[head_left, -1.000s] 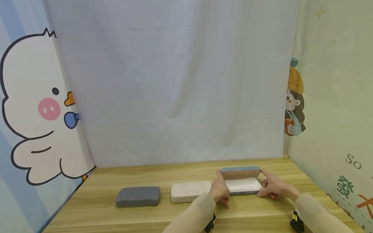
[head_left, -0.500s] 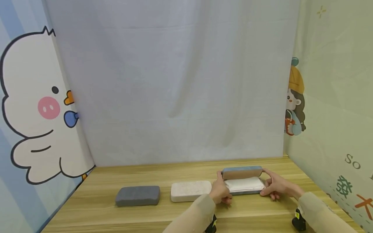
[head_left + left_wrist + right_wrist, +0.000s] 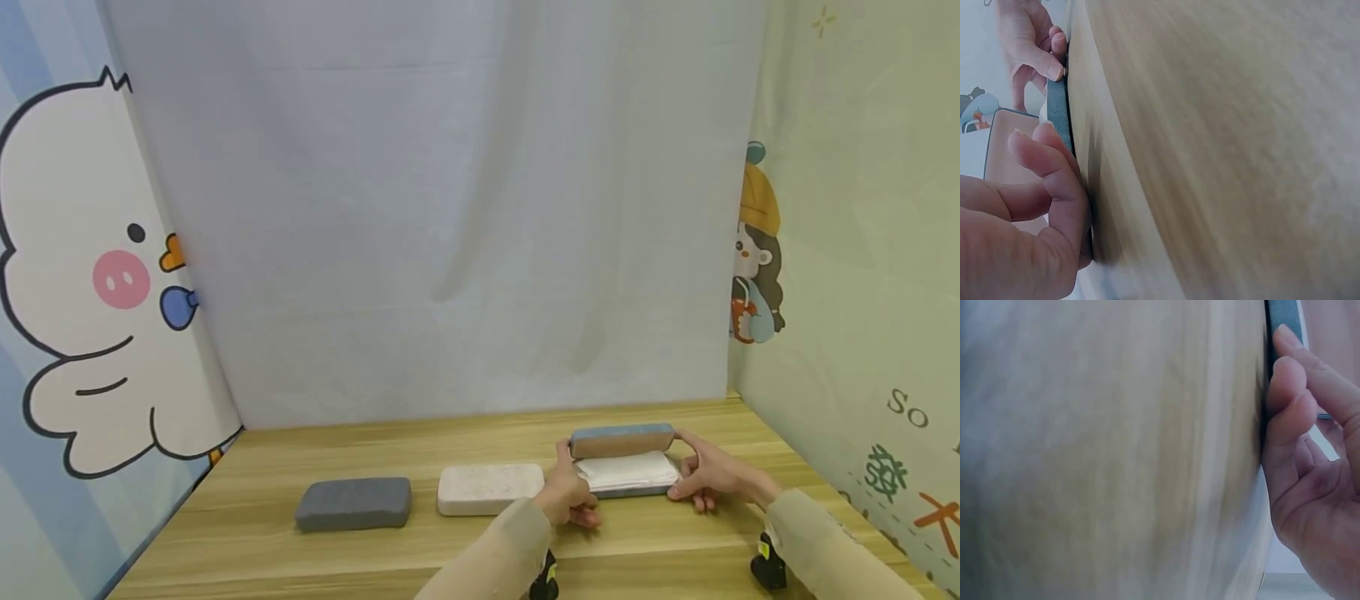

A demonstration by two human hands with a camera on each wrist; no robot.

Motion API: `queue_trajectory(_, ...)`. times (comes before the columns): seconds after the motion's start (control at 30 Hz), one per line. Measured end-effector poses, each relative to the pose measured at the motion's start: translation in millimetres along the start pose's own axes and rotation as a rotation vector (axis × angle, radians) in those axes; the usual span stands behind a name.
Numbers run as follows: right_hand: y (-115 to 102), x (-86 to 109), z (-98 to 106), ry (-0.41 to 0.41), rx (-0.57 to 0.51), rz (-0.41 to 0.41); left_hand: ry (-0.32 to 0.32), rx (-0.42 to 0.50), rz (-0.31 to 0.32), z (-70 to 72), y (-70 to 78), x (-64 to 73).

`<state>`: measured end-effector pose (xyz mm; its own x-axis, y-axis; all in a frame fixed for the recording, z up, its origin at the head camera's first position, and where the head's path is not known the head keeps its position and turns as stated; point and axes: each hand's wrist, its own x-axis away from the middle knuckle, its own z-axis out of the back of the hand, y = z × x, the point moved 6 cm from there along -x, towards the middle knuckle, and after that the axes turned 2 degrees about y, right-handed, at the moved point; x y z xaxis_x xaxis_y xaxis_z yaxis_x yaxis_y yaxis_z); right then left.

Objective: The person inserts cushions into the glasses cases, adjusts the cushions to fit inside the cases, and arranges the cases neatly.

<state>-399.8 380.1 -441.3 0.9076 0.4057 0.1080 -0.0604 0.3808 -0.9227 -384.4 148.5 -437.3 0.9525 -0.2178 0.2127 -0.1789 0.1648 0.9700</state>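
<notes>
A blue glasses case (image 3: pixel 637 492) lies on the right part of the table with its lid (image 3: pixel 622 445) raised, showing a tan lining. Folded white cloth (image 3: pixel 630 472) fills the base. My left hand (image 3: pixel 561 496) grips the left end, index finger stretched up toward the lid's corner. At the opposite end, my right hand (image 3: pixel 712 475) has its thumb by the base's front corner and a finger at the lid's side. The left wrist view shows the case's front edge (image 3: pixel 1058 106) running between both hands; in the right wrist view, several fingers overlap the case's edge (image 3: pixel 1285 315).
A whitish speckled case (image 3: pixel 487 490) sits just left of my left hand, and a dark grey case (image 3: pixel 354 503) stands farther left. Both are closed on the wooden table (image 3: pixel 315 567). A pale curtain (image 3: pixel 450 208) hangs behind, with printed walls at both sides.
The blue glasses case and both hands have shifted slightly right. Its lid leans a little more forward, showing more of its outer top. The other two cases stay put.
</notes>
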Motion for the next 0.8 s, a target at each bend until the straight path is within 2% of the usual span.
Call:
queue_trajectory(0.23, 1.4, -0.5, -0.8, -0.015, -0.025, 0.023, -0.02, 0.006, 0.018, 0.0, -3.3, -4.1)
queue_trajectory(0.8, 2.9, -1.4, -1.0, -0.028, -0.055, 0.035, -0.034, 0.058, -0.04, 1.5, -2.4, -5.9)
